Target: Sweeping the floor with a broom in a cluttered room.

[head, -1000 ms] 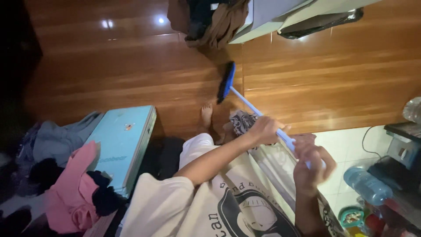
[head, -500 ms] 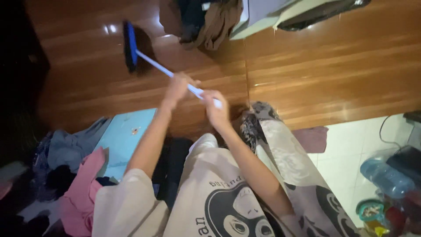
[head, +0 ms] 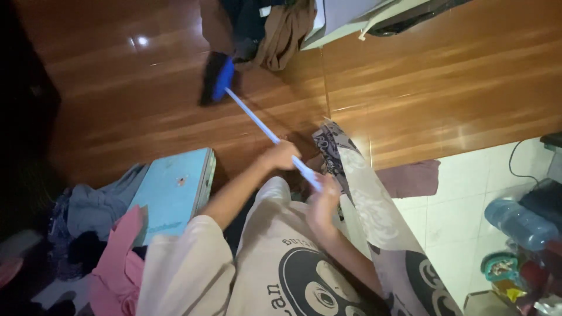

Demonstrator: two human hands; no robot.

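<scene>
Both hands, left hand [head: 281, 155] and right hand [head: 324, 202], gripped the broom [head: 257, 120], its head on the wooden floor [head: 146, 99].

Glossy wooden floor [head: 146, 99] is reflecting lamps; the broom [head: 219, 79] is showing smooth blue plastic; at four o'clock, white tiles [head: 451, 210] are looking matt.

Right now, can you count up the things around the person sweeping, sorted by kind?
Brooms: 1, the blue broom, held by the left hand and right hand
Light-blue boxes: 1, the box
Clothes heaps: 2, the brown heap and the pink-grey heap
Water bottles: 1, the blue bottle
Total: 5
</scene>
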